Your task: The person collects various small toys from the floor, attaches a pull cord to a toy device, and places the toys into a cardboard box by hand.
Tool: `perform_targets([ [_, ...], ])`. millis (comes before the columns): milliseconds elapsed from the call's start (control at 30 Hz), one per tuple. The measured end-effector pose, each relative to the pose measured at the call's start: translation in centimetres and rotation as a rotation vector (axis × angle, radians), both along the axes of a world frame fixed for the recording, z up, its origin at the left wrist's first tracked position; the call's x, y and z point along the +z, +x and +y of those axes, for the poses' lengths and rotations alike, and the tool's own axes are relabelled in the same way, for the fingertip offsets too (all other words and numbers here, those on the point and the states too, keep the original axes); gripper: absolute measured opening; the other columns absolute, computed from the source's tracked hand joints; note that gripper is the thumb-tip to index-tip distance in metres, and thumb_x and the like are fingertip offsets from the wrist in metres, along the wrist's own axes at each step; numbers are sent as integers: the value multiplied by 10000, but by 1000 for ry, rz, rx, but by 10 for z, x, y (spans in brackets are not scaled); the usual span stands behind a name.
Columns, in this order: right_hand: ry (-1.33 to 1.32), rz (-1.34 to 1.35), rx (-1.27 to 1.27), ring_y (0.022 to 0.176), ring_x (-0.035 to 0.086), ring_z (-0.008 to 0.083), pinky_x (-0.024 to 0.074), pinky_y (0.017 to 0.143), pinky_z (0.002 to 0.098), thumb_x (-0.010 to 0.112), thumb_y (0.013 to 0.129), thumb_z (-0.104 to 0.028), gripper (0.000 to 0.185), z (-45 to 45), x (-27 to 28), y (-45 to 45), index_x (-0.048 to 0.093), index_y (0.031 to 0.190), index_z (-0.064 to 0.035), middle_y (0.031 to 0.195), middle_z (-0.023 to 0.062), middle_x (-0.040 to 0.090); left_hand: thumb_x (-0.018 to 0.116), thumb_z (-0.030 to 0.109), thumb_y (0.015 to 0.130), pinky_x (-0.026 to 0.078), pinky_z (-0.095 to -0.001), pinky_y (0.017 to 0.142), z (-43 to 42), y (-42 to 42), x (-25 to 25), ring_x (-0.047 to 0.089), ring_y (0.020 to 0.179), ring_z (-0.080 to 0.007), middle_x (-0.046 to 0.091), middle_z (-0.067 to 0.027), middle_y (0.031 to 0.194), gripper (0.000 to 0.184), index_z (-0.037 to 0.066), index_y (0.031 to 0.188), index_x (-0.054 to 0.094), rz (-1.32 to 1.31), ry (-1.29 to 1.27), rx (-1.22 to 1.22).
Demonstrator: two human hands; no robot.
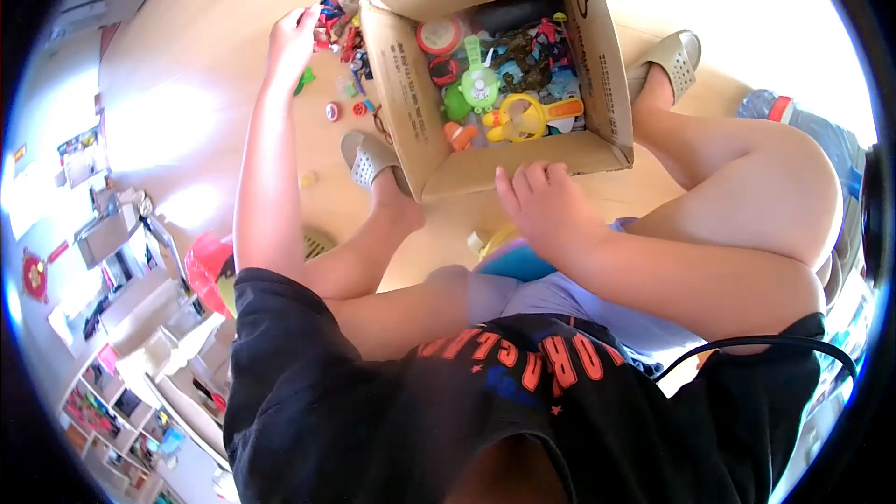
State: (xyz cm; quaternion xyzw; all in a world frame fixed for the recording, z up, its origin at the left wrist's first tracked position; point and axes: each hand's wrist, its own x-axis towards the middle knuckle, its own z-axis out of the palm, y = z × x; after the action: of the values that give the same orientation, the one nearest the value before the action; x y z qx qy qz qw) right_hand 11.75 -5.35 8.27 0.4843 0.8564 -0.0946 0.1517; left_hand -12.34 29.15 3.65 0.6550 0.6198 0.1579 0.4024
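Note:
At the upper left, my left hand [294,33] is stretched out to the pile of small toys on the floor. Its fingers are closed on a red and blue toy figure [329,11], partly hidden by the hand. Beside it lie more small figures [352,45]. An open cardboard box [401,98] stands in front of me. Inside are a green toy [480,86], a yellow ring-shaped toy [525,119], an orange fish [459,136] and several others. My right hand [551,205] hovers by the box's near edge, fingers loosely bent and apart, holding nothing.
Small round pieces [359,108] lie on the wooden floor [215,112] left of the box. My feet in sandals [672,65] flank the box. A large plastic bottle [821,131] is at the right. Shelves [121,401] stand at the lower left, and a black cable [775,340] crosses the right side.

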Motion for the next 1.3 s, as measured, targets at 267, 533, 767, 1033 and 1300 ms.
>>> perform_targets([
  [267, 217, -91, 146, 1148, 502, 342, 409, 944, 438, 461, 924, -199, 523, -29, -5, 23, 400, 1416, -33, 1362, 216, 462, 477, 270, 978, 355, -233, 486, -98, -34, 61, 417, 529, -72, 574, -13, 699, 263, 32, 973, 588, -295, -173, 327],
  [533, -278, -71, 236, 1026, 615, 321, 496, 794, 423, 501, 916, -222, 399, 9, 86, 47, 553, 1242, 2, 1186, 222, 600, 503, 280, 973, 229, -215, 455, -212, -56, 167, 285, 498, -38, 378, 64, 621, 251, 44, 910, 561, -463, -43, 434],
  [767, 0, 875, 203, 822, 673, 299, 520, 701, 389, 561, 889, -163, 224, 52, 149, 48, 613, 998, 26, 820, 147, 687, 522, 249, 988, 359, -209, 568, -291, 23, 224, 392, 610, -58, 412, 47, 678, 238, 23, 1003, 596, -798, 129, 413],
  [1033, -482, 1174, -428, 740, 643, 163, 530, 679, 273, 510, 981, -221, 270, 97, 217, 54, 585, 1032, 33, 839, 98, 667, 590, 171, 926, 477, -334, 617, -282, 95, 226, 604, 664, -221, 608, -126, 747, 172, 3, 959, 599, -157, 381, 0],
  [1300, -469, 946, -298, 734, 680, 202, 562, 637, 303, 613, 897, -140, 275, 161, 173, 65, 546, 1028, 92, 831, 132, 664, 675, 103, 836, 501, -408, 677, -238, 112, 197, 641, 772, -375, 646, -222, 840, 157, -8, 925, 609, 149, 616, -118],
])
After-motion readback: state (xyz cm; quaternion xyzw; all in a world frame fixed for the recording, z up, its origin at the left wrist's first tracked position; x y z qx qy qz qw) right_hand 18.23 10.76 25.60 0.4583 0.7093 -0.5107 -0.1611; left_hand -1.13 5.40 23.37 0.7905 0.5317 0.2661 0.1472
